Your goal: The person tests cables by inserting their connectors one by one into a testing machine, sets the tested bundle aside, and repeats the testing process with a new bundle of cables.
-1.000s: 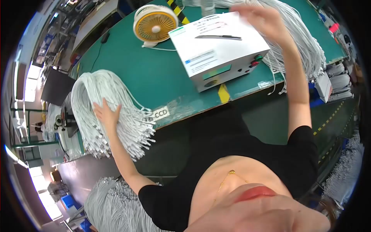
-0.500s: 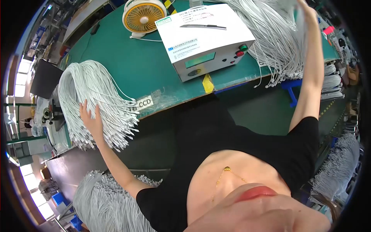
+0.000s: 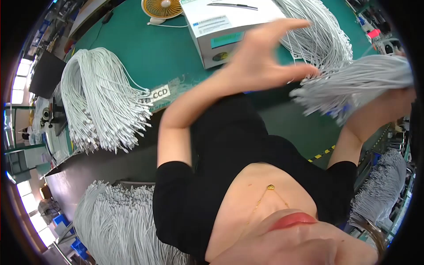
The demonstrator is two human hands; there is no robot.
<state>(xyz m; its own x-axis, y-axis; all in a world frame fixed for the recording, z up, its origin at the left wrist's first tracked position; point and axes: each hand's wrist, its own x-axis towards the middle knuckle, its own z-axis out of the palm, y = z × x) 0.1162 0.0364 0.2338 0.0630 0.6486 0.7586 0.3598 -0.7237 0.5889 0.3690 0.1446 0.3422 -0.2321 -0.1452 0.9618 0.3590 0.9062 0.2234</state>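
Observation:
My left hand (image 3: pixel 260 59) reaches across in front of the white-topped box (image 3: pixel 216 44), thumb and fingers spread wide and slightly blurred. Its thumb tip comes close to the plug ends of a bundle of white cables (image 3: pixel 353 81); whether they touch I cannot tell. That bundle lies across my right hand (image 3: pixel 391 106) at the far right, held with its loose ends pointing left; most of the fingers are hidden by the cables. Behind it, a larger pile of white cables (image 3: pixel 316 31) rests on the green table (image 3: pixel 145 48).
A looped cable bundle (image 3: pixel 104 97) hangs over the table's left edge beside a "CCD" label (image 3: pixel 160 93). A yellow fan (image 3: pixel 163 6) stands at the back, and a pen (image 3: pixel 232 6) lies on the box. More cables hang at lower left (image 3: pixel 119 221) and lower right (image 3: pixel 380 185).
My left hand has left the looped bundle and swung right, in front of the box. My right hand has come back from the rear pile, bringing a cable bundle toward me.

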